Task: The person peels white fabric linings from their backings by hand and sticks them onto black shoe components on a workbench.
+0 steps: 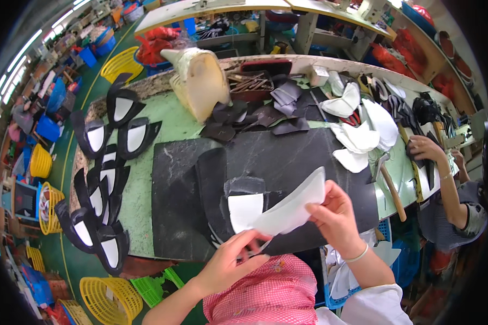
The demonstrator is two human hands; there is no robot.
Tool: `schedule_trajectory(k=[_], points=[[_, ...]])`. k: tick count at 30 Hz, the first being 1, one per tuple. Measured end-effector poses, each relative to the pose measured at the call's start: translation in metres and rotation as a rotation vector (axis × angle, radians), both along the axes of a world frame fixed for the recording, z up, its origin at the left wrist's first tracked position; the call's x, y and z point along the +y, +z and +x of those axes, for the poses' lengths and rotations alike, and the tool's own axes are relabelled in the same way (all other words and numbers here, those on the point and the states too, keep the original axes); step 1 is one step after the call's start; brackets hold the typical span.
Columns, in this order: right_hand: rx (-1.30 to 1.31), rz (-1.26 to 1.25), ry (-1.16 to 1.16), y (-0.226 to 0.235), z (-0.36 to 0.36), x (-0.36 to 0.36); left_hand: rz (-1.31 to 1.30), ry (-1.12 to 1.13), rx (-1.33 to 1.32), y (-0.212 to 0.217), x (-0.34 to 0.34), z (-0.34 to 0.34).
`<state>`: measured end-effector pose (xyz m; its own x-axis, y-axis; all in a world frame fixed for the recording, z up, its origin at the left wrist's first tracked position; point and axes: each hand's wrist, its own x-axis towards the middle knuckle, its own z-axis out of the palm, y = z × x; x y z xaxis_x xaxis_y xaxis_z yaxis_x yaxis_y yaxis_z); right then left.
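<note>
A curved white stiffener piece [294, 207] is held slantwise above the dark work mat. My right hand [333, 214] pinches its right side between thumb and fingers. At its lower left end, the curled fingers of my left hand [237, 257] touch it; their tips are slightly blurred and partly hidden. Under and beside the piece lies a black shoe upper [211, 181] with a white patch [245, 208] on its inner face. The white piece covers part of that upper's right side.
Several black uppers with white patches [108, 181] lie along the table's left edge. Behind the mat [176, 162] are a cream cone-shaped form [200, 81] and dark scraps [271, 115]. White pieces [358, 135] and a hammer [393, 192] lie right. A co-worker's hand [425, 149] is further right.
</note>
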<state>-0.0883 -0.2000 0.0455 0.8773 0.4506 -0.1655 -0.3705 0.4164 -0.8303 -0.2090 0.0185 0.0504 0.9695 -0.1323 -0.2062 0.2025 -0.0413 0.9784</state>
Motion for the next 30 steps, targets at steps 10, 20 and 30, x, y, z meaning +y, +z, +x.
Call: schedule_trajectory(k=[10, 20, 30], points=[[-0.082, -0.264, 0.381, 0.016, 0.003, 0.042, -0.244, 0.388, -0.025, 0.003, 0.022, 0.014], [-0.337, -0.785, 0.536, -0.003, -0.006, 0.051, 0.069, 0.297, 0.195, -0.033, 0.041, -0.001], [-0.385, -0.909, 0.608, -0.018, -0.006, 0.051, 0.512, 0.235, 0.028, -0.042, 0.034, -0.004]])
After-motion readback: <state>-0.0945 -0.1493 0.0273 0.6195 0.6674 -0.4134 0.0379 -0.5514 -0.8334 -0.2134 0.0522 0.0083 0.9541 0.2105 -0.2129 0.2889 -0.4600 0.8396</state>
